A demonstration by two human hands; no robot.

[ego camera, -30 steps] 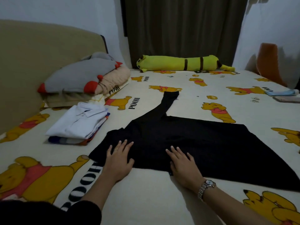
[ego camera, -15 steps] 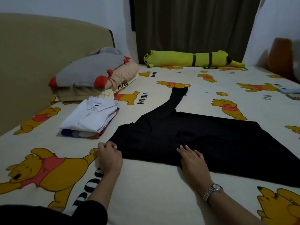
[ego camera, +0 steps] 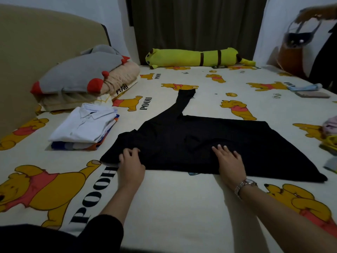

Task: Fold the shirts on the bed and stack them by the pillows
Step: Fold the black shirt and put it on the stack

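Pillows (ego camera: pixel 85 75) lie piled at the bed's (ego camera: pixel 173 207) left edge against the headboard, a stack of folded shirts (ego camera: pixel 83 126) just beside them; a black shirt (ego camera: pixel 200 143) lies flat across the middle of the bed, one sleeve stretched toward the far edge, where a yellow plush toy (ego camera: pixel 197 56) lies. The left hand (ego camera: pixel 131 166) curls its fingers on the shirt's near left corner, apparently pinching the fabric; the right hand (ego camera: pixel 228 161) presses flat, fingers spread, on the shirt's near hem; loose clothes (ego camera: pixel 331 134) sit at the right edge.
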